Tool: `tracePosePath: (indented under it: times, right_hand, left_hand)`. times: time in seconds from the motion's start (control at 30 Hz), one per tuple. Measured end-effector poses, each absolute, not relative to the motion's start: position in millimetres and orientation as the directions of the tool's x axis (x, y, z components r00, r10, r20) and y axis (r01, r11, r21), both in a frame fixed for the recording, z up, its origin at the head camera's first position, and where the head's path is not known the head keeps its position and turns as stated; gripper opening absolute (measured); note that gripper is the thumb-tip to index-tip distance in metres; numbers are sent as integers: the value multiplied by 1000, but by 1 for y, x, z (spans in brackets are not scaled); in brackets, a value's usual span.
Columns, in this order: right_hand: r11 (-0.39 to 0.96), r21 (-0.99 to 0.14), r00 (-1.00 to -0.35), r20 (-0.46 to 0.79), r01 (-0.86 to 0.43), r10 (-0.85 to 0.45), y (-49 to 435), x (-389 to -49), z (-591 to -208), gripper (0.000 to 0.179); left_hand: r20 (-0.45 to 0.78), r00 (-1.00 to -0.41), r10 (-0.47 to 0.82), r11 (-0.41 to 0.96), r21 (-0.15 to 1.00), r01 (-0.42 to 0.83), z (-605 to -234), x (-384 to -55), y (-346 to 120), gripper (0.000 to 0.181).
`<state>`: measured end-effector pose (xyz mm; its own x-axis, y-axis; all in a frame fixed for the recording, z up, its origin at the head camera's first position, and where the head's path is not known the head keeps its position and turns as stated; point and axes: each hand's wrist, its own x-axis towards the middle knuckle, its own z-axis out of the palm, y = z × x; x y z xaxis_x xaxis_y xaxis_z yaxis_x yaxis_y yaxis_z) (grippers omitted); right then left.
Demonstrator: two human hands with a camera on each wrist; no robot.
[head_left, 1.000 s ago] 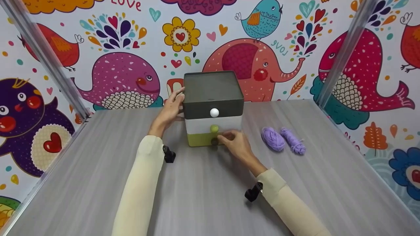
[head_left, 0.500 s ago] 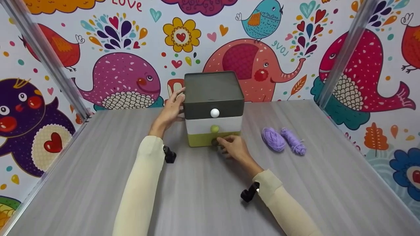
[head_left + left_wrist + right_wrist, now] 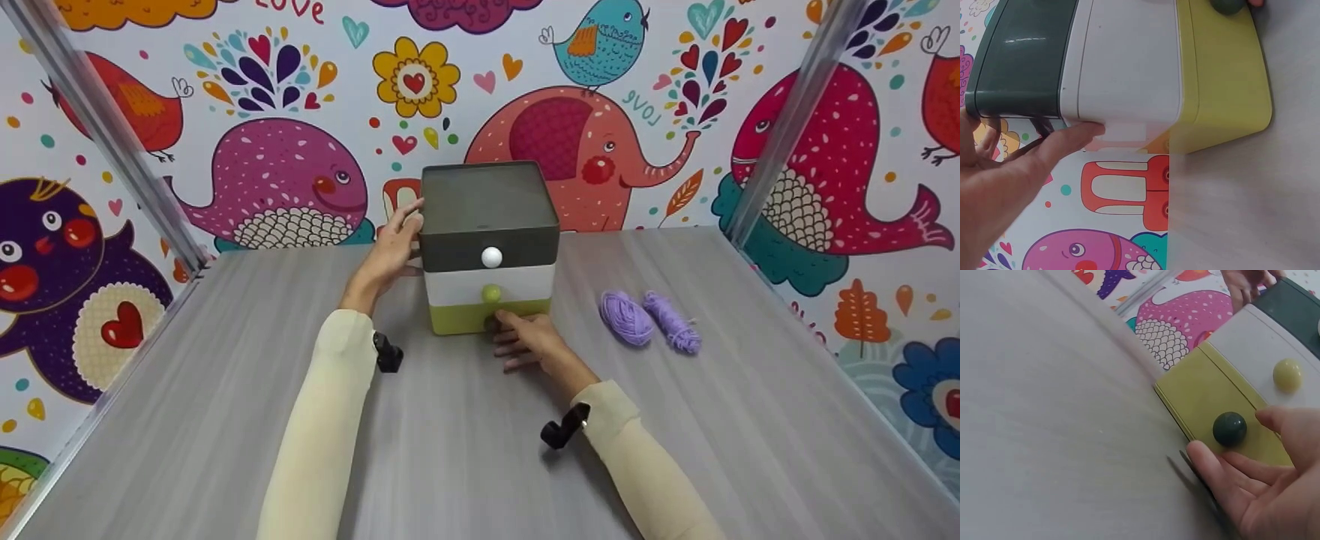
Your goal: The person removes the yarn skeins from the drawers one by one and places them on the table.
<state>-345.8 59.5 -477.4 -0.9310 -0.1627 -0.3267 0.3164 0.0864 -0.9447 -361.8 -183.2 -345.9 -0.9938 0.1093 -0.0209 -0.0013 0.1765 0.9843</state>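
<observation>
A three-tier drawer box [image 3: 487,196] stands upright on the table, its drawers pushed in flush. The top tier is dark green with a white knob [image 3: 492,257]; the white middle tier has a lime knob [image 3: 1287,376]. At the bottom, the yellow-green drawer [image 3: 1203,385] bears a dark green round knob [image 3: 1230,430]. My left hand [image 3: 386,259] rests along the box's left side, fingers extended over the upper tiers. My right hand [image 3: 536,341] is at the bottom drawer, its fingers spread on either side of the dark knob with a visible gap around it.
Two purple yarn bundles [image 3: 651,321] lie side by side on the grey table [image 3: 450,450], to the right of the box. Behind the box stands a wall [image 3: 300,75] printed with cartoon animals, framed by metal posts.
My right hand has spread its fingers at the dark knob, and its wrist has shifted slightly left and lower. The left hand, box and yarn have stayed in place.
</observation>
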Motion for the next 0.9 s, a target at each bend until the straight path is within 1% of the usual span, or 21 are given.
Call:
tracePosePath:
  times: [0.2, 0.47, 0.77, 0.9]
  right_hand:
    - [58, -937, -917, -348, 343, -196, 60, -347, -478, 50]
    - [108, -923, -892, -386, 370, -234, 58, -348, -476, 56]
    - [94, -912, -881, -411, 400, -234, 54, -349, -474, 48]
    - [81, -910, -880, -415, 408, -231, 53, -348, -475, 47]
  left_hand:
    - [-16, -995, 103, 180, 984, 3, -346, -362, -183, 52]
    - [-28, -994, 105, 177, 984, -9, -346, -362, -183, 53]
    - [-4, -994, 109, 142, 990, 11, -346, -361, -181, 52]
    - [-12, -995, 97, 147, 989, 2, -347, -361, -182, 51]
